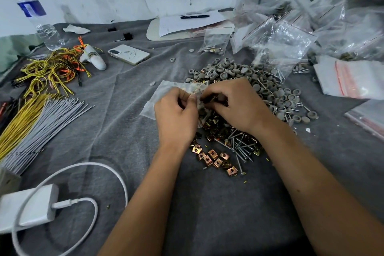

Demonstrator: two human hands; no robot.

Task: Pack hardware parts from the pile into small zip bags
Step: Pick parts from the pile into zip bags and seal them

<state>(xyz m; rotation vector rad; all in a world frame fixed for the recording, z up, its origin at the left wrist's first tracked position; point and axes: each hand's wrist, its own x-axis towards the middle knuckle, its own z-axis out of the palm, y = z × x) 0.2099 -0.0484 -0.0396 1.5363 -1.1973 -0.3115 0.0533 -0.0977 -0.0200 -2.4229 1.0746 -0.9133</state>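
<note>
Grey cloth covering the table, heap of filled bags far right, pile of grey caps, screws and brass clips in the middle, left hand and right hand both curled, pinching a small zip bag right over the pile, white charger near left

Grey cloth-covered table, hardware pile, phone
</note>
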